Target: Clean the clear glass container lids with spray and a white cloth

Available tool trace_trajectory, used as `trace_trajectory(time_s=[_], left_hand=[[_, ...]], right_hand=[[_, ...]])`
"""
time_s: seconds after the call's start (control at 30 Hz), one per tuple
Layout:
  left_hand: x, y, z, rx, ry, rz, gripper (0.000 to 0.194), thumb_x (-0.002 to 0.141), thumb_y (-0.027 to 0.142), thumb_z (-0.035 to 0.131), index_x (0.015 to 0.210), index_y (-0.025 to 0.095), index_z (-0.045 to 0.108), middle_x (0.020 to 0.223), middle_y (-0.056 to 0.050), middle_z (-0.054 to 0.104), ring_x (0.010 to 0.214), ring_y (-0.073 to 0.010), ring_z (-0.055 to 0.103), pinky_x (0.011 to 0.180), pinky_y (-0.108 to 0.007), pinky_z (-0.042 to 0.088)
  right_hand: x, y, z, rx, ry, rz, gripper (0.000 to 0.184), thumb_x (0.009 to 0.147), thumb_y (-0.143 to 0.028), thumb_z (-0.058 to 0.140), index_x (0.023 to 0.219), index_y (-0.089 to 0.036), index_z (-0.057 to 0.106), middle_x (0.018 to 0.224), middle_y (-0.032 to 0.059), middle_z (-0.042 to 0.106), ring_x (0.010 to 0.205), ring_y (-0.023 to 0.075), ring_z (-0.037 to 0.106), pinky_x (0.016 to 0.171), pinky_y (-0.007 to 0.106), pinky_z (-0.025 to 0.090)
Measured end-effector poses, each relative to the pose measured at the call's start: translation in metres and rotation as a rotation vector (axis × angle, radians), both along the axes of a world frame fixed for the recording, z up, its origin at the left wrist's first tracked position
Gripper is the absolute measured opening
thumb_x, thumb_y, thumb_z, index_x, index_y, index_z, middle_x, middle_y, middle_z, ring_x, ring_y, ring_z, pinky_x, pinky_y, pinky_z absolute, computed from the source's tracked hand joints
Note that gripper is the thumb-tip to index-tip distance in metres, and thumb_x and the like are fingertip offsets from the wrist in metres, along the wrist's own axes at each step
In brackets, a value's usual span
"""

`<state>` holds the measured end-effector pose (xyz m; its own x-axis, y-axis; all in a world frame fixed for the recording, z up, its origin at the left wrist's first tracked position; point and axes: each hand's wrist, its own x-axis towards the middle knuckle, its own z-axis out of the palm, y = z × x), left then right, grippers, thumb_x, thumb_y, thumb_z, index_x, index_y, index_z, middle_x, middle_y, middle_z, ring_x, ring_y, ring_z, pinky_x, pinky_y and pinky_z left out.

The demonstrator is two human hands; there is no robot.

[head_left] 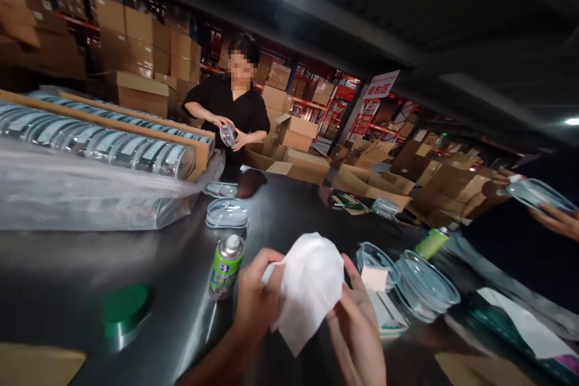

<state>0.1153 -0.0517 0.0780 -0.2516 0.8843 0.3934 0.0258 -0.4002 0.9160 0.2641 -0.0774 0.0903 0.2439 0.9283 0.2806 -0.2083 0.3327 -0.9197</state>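
Above the dark tabletop, a thin white cloth (312,283) is spread between my hands. It bulges as if draped over something rounded, but whatever is under it is hidden. My left hand (260,292) pinches the cloth's left side between thumb and fingers. On the opposite side my right hand (357,325) grips the edge, its fingers partly behind the fabric. A green spray can (226,268) with a white top stands upright just left of my left hand. Close to my right hand are a clear container (377,259) and stacked clear lids (427,283).
A green round lid (125,307) lies on the dark table (172,265) at left. Behind it, plastic sheeting (90,193) covers rows of clear containers (131,148). A co-worker (226,108) across the table holds a clear container. Another person's hand (558,220) holds one at right.
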Motion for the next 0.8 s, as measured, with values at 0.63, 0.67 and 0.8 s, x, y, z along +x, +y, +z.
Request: trace_trajectory(time_s=[0.63, 0.67, 0.8], left_hand=[[0.014, -0.021, 0.006, -0.389, -0.608, -0.641, 0.035, 0.067, 0.043, 0.077, 0.076, 0.010, 0.068, 0.060, -0.004, 0.063, 0.053, -0.0128, 0.054, 0.053, -0.023, 0.039], [0.011, -0.019, 0.008, -0.402, -0.661, -0.632, 0.035, 0.067, 0.042, 0.077, 0.080, 0.010, 0.069, 0.063, -0.005, 0.065, 0.055, -0.0141, 0.056, 0.055, -0.024, 0.042], [0.002, -0.018, 0.014, -0.465, -0.840, -0.592, 0.031, 0.066, 0.035, 0.079, 0.084, 0.011, 0.070, 0.068, -0.006, 0.069, 0.057, -0.0157, 0.062, 0.058, -0.025, 0.045]], right_hand=[[-0.016, -0.015, 0.012, 0.056, -0.067, -0.136, 0.046, 0.081, -0.040, 0.067, 0.118, -0.025, 0.043, 0.076, -0.0028, 0.062, 0.065, 0.0131, 0.054, 0.066, 0.026, 0.045], [-0.017, -0.015, 0.011, 0.072, -0.099, -0.172, 0.039, 0.081, -0.041, 0.067, 0.109, -0.025, 0.047, 0.074, -0.0031, 0.061, 0.065, 0.0131, 0.054, 0.066, 0.026, 0.045], [-0.027, -0.016, 0.005, 0.046, -0.348, -0.236, 0.032, 0.073, -0.046, 0.071, 0.092, -0.023, 0.058, 0.084, 0.0023, 0.061, 0.076, 0.0171, 0.057, 0.066, 0.026, 0.047]])
